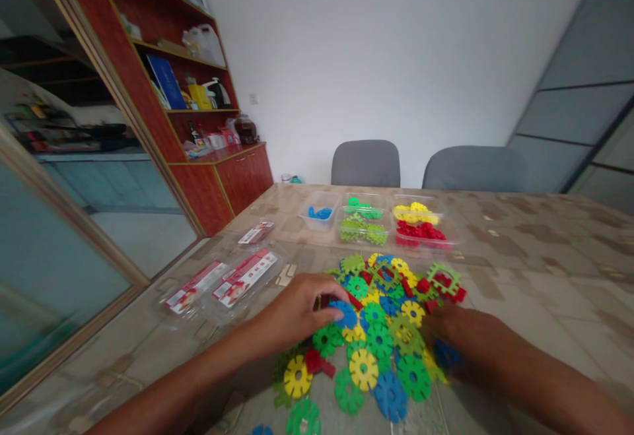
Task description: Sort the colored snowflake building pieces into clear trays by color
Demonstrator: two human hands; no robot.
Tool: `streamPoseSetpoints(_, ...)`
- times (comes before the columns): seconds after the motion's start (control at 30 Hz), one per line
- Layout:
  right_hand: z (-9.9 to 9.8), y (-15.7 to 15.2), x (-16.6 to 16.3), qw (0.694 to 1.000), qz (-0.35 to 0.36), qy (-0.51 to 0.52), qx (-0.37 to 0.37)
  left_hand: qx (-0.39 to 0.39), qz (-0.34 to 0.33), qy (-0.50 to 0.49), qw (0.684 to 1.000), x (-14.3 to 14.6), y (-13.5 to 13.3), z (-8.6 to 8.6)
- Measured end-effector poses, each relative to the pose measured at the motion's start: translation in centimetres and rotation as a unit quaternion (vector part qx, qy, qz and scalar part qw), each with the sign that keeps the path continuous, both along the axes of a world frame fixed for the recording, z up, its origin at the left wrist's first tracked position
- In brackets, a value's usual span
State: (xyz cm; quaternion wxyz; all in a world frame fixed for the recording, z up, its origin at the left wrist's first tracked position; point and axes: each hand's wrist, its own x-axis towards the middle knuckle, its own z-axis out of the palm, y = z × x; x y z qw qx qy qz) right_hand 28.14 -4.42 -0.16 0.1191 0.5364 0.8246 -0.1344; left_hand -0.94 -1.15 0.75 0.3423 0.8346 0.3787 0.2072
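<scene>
A loose pile of notched plastic disc pieces in green, yellow and blue, mixed with red connector pieces, lies in front of me. At its left side, my left hand (310, 303) pinches a blue notched disc (347, 316) between thumb and fingers. My right hand (453, 333) is low over the right edge of the pile, with its fingers smeared and partly hidden. Below that hand is a dark blue piece (447, 354); I cannot tell whether the hand touches it. A light green square frame piece (444, 279) lies just beyond the right hand.
Behind the pile stand clear plastic containers: one with blue pieces (319, 213), others with green pieces (364, 208), light green pieces (363, 230), yellow pieces (416, 212) and red pieces (421, 233). Clear lids with red labels (246, 276) lie left. Two grey chairs (365, 163) stand beyond the table.
</scene>
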Motion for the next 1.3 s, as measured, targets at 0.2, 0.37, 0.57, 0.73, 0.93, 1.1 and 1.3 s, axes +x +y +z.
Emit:
streamPoseSetpoints(0.2,0.3,-0.3,-0.3,0.999,-0.010,0.019,0.028,-0.051,-0.159,0.065,0.984,3.7,-4.7,-1.5)
streamPoseSetpoints(0.37,0.5,-0.4,-0.2,0.999,-0.041,0.020,0.011,-0.032,-0.116,0.108,0.987,4.3,-5.4,-3.5)
streamPoseSetpoints(0.57,0.4,-0.6,0.1,0.997,-0.046,0.061,0.012,-0.055,-0.093,0.146,0.983,4.2,-5.3,-3.6)
streamPoseSetpoints(0.73,-0.7,-0.3,1.2,0.987,-0.050,0.151,0.004,-0.066,-0.088,0.118,0.987,4.1,-5.1,-3.3)
streamPoseSetpoints(0.93,-1.4,0.2,1.2,0.962,0.023,0.269,-0.036,-0.083,-0.059,0.074,0.992,4.3,-4.9,-3.9)
streamPoseSetpoints(1.1,-0.7,-0.3,-1.8,0.931,0.041,0.362,-0.025,-0.129,0.000,-0.036,0.991,4.3,-3.7,-4.9)
streamPoseSetpoints(1.3,-1.5,-0.4,-3.5,0.881,-0.038,0.463,-0.087,-0.203,0.043,-0.131,0.969,4.1,-2.4,-5.5)
